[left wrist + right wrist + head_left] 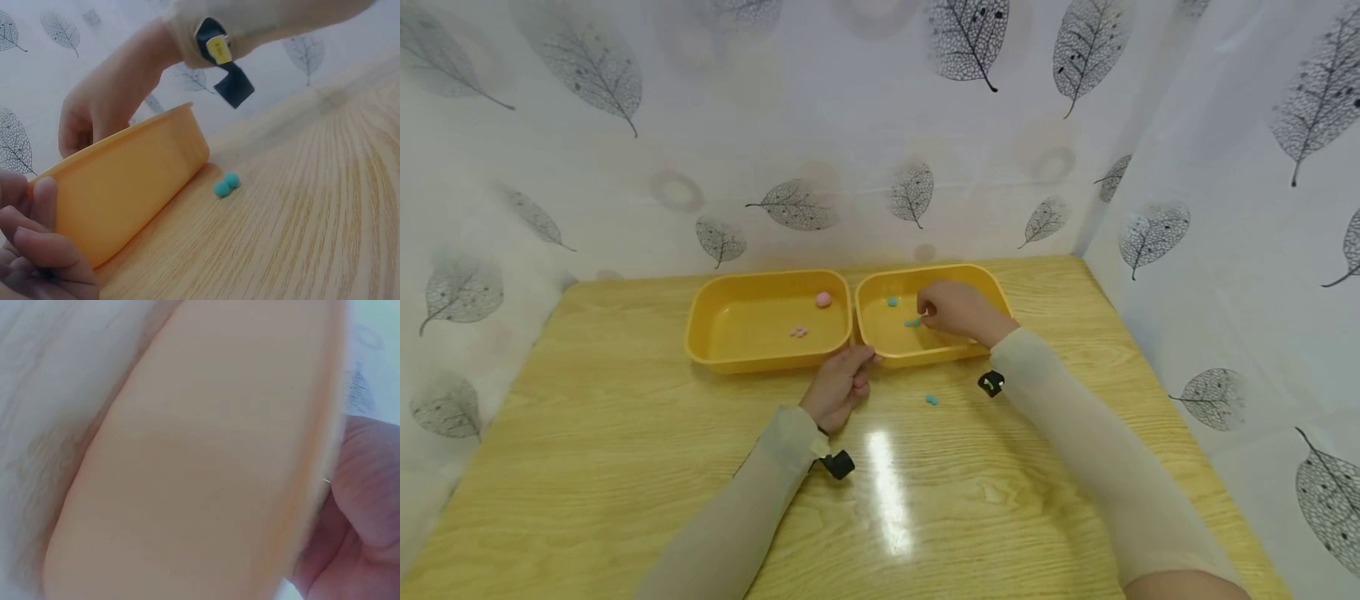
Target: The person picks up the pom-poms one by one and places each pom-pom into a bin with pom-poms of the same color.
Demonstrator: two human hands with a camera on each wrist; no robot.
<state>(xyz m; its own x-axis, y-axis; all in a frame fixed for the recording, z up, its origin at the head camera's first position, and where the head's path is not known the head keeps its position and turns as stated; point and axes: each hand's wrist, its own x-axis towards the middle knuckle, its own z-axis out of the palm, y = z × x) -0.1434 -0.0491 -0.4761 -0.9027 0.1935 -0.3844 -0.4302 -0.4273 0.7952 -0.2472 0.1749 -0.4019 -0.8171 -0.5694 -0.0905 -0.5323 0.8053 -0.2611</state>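
Two yellow trays stand side by side at the back of the table. The left tray [715,333] holds a pink ball [823,299] and small pink bits [799,332]. My right hand [958,310] reaches into the right tray [880,333], its curled fingertips pinched at a teal piece [913,322]; another teal bead [892,302] lies behind it. My left hand [842,383] rests on the table, its loosely curled fingers [37,250] touching the right tray's front wall [125,187]. A teal double bead [931,400] [225,184] lies on the table in front of that tray.
The wooden table [625,467] is closed in by leaf-patterned curtain walls at the back and on both sides. A light glare [887,492] sits between my forearms. The right wrist view is blurred, filled by the tray wall [206,462].
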